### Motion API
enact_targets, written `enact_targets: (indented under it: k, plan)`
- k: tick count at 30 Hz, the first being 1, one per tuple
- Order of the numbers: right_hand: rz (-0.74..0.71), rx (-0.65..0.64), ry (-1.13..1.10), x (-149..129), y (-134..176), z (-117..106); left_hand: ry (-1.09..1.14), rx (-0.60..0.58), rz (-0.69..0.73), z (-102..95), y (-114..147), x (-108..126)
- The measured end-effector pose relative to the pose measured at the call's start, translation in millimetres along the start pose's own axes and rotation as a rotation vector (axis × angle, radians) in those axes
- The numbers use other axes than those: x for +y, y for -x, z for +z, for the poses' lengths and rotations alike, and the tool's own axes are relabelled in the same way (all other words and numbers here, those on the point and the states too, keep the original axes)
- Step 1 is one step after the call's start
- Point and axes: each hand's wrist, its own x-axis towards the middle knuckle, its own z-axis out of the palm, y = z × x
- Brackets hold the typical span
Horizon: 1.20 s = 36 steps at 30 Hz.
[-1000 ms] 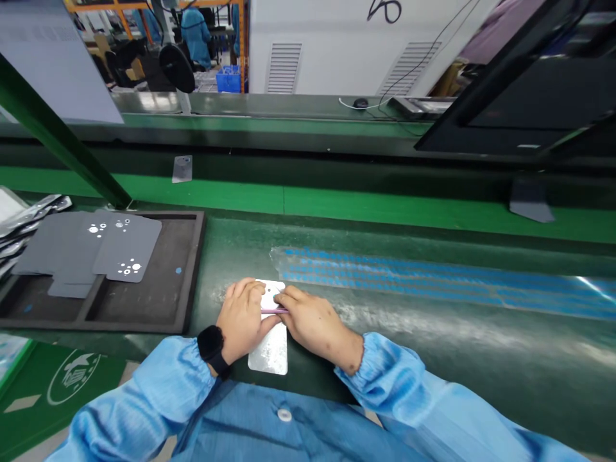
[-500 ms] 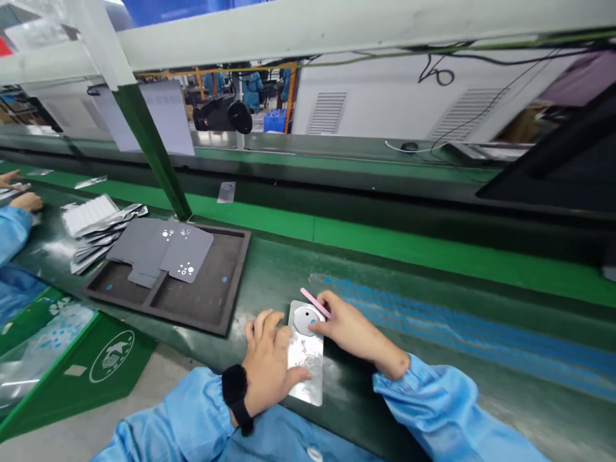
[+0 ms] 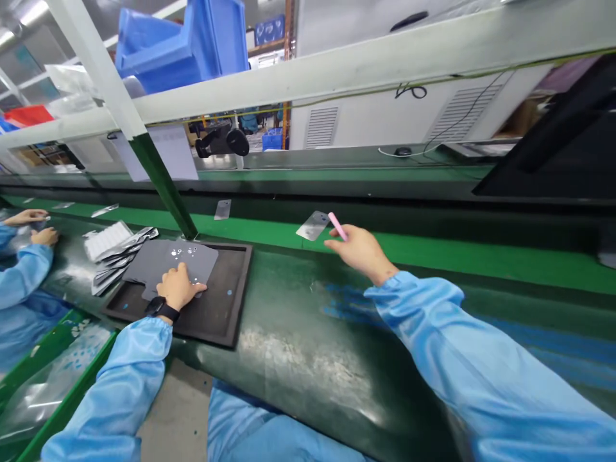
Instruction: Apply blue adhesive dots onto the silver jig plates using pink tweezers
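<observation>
From where I stand, taking twelve o'clock as straight ahead of the seated worker, the two hands are well apart. The left hand (image 3: 179, 287) is at eleven o'clock, its fingers over the grey sheets (image 3: 156, 260) and its thumb spread out toward three; whether the fingertips pinch a sheet I can't tell. A black watch (image 3: 161, 309) sits on that wrist. The sheets, some with punched holes, lie overlapping in a shallow dark tray (image 3: 243, 295) on the green counter (image 3: 298, 359), a few sticking out past its ten o'clock side.

The right hand (image 3: 360, 252), nearer one o'clock, grips a slim pink stick (image 3: 338, 227), which slants up toward eleven. Just beside that stick, at twelve o'clock, a silvery phone-shaped plate (image 3: 314, 226) lies flat on the bright green strip (image 3: 269, 236); I can't tell whether the hand touches it. A second such plate (image 3: 222, 209) lies on the strip at eleven.

Silvery pouches (image 3: 122, 256) are heaped just beyond the tray's ten o'clock corner. Blurred blue-marked film (image 3: 353, 301) runs out toward three, partly behind the right sleeve (image 3: 433, 321). Farther off at ten, a co-worker's hands (image 3: 44, 237) are at the same counter.
</observation>
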Motion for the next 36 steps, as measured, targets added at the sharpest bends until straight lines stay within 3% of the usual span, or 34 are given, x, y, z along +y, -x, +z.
enact_targets:
  k: [5, 14, 16, 18, 20, 22, 25, 29, 31, 33, 36]
  plan:
    - [0.016, -0.108, 0.009, 12.6, 48.1, -0.7, 0.034, 0.010, -0.042, 6.4, -5.7, 1.3]
    - [-0.042, -0.127, -0.079, 9.2, 68.5, -32.3, 0.229, 0.183, 0.030, -21.1, -2.5, -8.8]
    - [-0.023, -0.123, -0.109, 10.2, 74.4, -40.3, 0.311, 0.303, 0.144, -31.1, 8.6, -11.8]
    - [0.016, -0.113, -0.153, 13.3, 80.7, -49.1, 0.493, 0.464, 0.395, -39.3, 23.1, -11.7]
    - [0.057, -0.103, -0.209, 17.5, 86.5, -57.8, 0.700, 0.527, 0.683, -43.5, 38.5, -5.2]
    - [0.096, -0.096, -0.271, 21.9, 91.4, -65.1, 0.831, 0.439, 0.878, -42.0, 52.3, 9.7]
    - [0.145, -0.100, -0.372, 27.9, 97.4, -70.7, 0.926, 0.208, 1.117, -28.6, 68.3, 46.6]
    - [0.230, -0.124, -0.612, 36.3, 103.5, -66.5, 0.906, -0.143, 1.397, 3.7, 83.8, 104.4]
    - [0.278, -0.127, -0.783, 39.6, 105.8, -60.5, 0.845, -0.256, 1.484, 21.5, 88.8, 126.7]
    - [0.289, -0.115, -0.885, 41.1, 107.0, -52.3, 0.798, -0.279, 1.546, 37.7, 90.5, 140.2]
    - [0.253, -0.085, -0.815, 40.0, 105.2, -35.8, 0.787, -0.158, 1.467, 56.0, 89.0, 145.5]
